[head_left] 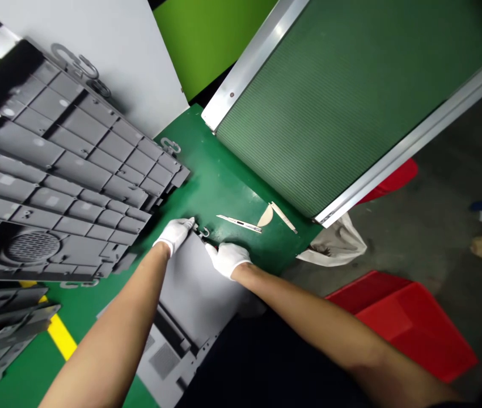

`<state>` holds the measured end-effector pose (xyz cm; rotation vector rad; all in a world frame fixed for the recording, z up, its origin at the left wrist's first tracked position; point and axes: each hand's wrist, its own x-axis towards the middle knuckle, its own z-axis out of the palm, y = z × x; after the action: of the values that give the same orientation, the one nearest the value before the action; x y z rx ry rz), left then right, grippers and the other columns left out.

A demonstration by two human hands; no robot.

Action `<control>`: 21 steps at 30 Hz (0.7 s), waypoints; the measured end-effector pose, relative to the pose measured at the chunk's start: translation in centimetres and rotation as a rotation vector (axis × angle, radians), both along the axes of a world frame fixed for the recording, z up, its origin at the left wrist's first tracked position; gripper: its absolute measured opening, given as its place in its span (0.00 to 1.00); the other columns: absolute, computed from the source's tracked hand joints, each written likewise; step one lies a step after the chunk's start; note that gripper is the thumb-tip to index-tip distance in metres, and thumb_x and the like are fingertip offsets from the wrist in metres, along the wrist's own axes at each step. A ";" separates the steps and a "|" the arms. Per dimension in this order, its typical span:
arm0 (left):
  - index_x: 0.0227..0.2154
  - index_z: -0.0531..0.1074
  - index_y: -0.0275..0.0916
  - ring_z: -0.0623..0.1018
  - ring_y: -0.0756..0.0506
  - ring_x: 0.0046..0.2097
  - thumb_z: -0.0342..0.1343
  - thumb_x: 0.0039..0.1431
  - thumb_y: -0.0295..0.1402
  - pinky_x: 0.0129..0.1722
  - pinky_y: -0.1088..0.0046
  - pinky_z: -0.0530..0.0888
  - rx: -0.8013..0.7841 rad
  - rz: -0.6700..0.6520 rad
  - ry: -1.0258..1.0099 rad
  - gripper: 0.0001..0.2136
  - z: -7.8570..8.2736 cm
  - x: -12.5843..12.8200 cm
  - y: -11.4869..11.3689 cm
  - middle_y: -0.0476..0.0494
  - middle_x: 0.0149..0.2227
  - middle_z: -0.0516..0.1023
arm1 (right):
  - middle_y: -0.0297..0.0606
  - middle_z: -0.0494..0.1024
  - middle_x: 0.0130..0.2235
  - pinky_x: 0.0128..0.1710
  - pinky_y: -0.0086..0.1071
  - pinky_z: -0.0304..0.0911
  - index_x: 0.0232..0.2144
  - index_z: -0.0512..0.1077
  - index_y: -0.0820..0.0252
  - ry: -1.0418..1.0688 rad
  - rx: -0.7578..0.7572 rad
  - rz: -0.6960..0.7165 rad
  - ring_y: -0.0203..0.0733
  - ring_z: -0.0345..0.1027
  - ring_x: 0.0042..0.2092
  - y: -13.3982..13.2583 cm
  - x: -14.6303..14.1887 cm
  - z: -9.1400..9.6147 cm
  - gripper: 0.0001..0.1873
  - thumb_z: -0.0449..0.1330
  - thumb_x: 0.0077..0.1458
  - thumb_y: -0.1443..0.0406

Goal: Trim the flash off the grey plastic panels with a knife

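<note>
A grey plastic panel (198,289) lies on the green table in front of me, its near end against my dark clothing. At its far left corner, my left hand (175,234), in a white glove, has its fingers closed on the edge. My right hand (229,259), also in a white glove, grips the far right edge with curled fingers and the thumb pointing left. Between the hands a small grey hook-shaped part (204,232) sticks out beyond the panel's edge. Beyond my right hand lie a pale cutter knife (241,222), a cream half-round piece (265,216) and a narrow pale strip (283,217).
Large grey ribbed panels (75,141) stand at left, with more panels (7,334) below. A green conveyor belt (351,102) with metal rails rises at upper right. A red bin (406,323) and a whitish bag (338,243) are at right.
</note>
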<state>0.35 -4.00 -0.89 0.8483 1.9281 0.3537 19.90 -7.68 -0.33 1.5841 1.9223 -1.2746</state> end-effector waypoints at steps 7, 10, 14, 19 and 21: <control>0.28 0.81 0.36 0.74 0.43 0.31 0.61 0.51 0.50 0.36 0.68 0.72 -0.005 0.021 -0.007 0.19 -0.9 -0.3 0.2 0.42 0.27 0.80 | 0.56 0.83 0.42 0.45 0.47 0.70 0.41 0.79 0.67 -0.008 0.001 -0.004 0.59 0.78 0.45 0.2 -0.5 -0.1 0.43 0.34 0.67 0.43; 0.28 0.81 0.36 0.75 0.43 0.32 0.61 0.52 0.50 0.36 0.68 0.72 -0.007 0.037 -0.019 0.19 -1.0 -0.3 0.1 0.42 0.29 0.81 | 0.58 0.82 0.42 0.46 0.48 0.70 0.41 0.79 0.67 0.012 -0.019 -0.006 0.60 0.78 0.46 0.4 -0.7 -0.1 0.43 0.34 0.68 0.43; 0.28 0.81 0.36 0.75 0.43 0.32 0.61 0.51 0.52 0.38 0.68 0.73 -0.010 0.022 -0.038 0.21 -0.7 -0.3 0.2 0.41 0.29 0.81 | 0.60 0.82 0.40 0.45 0.50 0.70 0.41 0.78 0.69 0.031 0.036 0.022 0.61 0.78 0.45 0.9 -1.4 -0.3 0.41 0.34 0.69 0.45; 0.30 0.80 0.39 0.77 0.41 0.37 0.60 0.50 0.58 0.41 0.69 0.72 -0.020 -0.306 0.002 0.23 0.1 0.2 0.8 0.43 0.33 0.83 | 0.57 0.82 0.41 0.45 0.49 0.70 0.43 0.78 0.68 0.043 0.055 0.099 0.59 0.78 0.44 1.5 -1.7 -0.7 0.39 0.36 0.70 0.47; 0.31 0.80 0.41 0.78 0.42 0.38 0.59 0.51 0.57 0.41 0.70 0.72 -0.049 -0.484 -0.018 0.22 0.3 0.7 1.3 0.44 0.35 0.83 | 0.57 0.82 0.42 0.46 0.48 0.70 0.43 0.78 0.68 0.049 0.032 0.112 0.57 0.78 0.46 1.5 -1.7 -0.7 0.39 0.36 0.70 0.47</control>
<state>1.04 -2.67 -0.56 1.2335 1.6403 0.0220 18.16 -6.17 -1.02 1.4506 2.0403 -1.2539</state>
